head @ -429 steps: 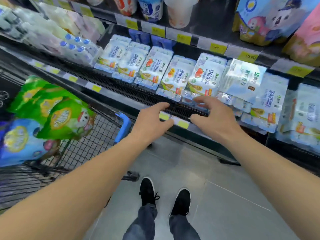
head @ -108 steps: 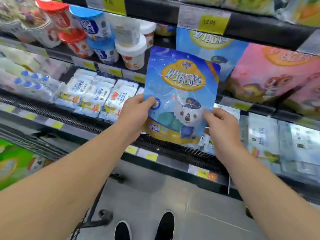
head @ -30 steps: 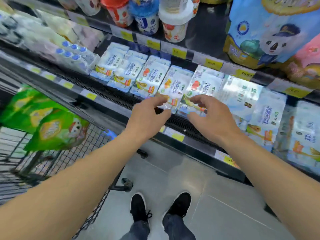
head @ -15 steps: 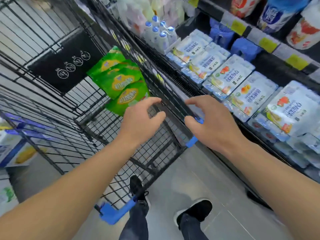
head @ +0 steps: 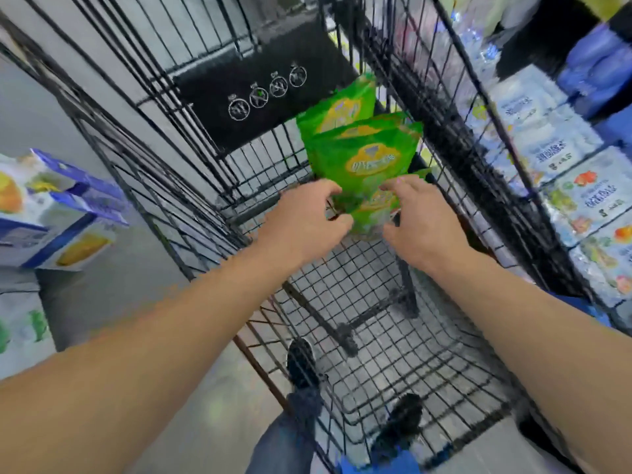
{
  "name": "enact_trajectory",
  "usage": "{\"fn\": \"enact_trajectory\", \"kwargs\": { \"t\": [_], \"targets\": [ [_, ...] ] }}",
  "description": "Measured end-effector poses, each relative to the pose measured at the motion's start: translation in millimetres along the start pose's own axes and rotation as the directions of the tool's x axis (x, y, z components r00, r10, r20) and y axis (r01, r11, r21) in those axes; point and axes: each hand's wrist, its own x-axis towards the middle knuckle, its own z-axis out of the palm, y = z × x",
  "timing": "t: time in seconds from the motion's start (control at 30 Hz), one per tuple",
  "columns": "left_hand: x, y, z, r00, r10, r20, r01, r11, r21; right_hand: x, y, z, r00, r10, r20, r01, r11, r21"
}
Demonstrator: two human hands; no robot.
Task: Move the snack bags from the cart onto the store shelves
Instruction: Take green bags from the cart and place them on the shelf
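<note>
Hands (head: 307,222) now down at green bags (head: 372,162)

The green snack bags (head: 366,155) stand in a leaning row at the far end of my wire cart (head: 376,302), against its right wall, one overlapping the next. Each is glossy bright green with a yellow oval label on the front; the print is too blurred to read. The nearest bag (head: 371,210) sits lowest, tilted toward me. On my right, the store shelves (head: 561,186) carry pale blue-and-white packs.
</note>
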Motion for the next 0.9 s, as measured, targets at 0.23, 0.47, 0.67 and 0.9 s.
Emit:
{"fn": "enact_trajectory", "kwargs": {
  "t": [0.23, 0.47, 0.67, 0.9],
  "targets": [
    [37.4, -23.6, -7.6, 0.981, 0.009, 0.193, -0.017, 0.999, 0.039, 45.3, 5.6, 28.0, 0.987, 0.071, 0.143, -0.008, 0.917, -0.399],
    [51.8, -34.0, -15.6, 0.924, 0.099, 0.369, -0.054, 0.99, -0.133, 48.3, -0.6, 26.5, 0.994, 0.07, -0.081, -0.086, 0.971, -0.223],
    [54.5, -40.1, -8.4, 0.906, 0.13, 0.402, -0.021, 0.964, -0.264, 39.7, -5.9, -6.1, 0.991, -0.134, -0.02, 0.134, 0.991, -0.032],
    [48.4, -44.1, 5.8, 0.949, 0.022, 0.314, 0.129, 0.884, -0.45, 27.1, -15.6, -18.3, 0.955, -0.112, -0.274, 0.143, 0.985, 0.096]
  ]
}}
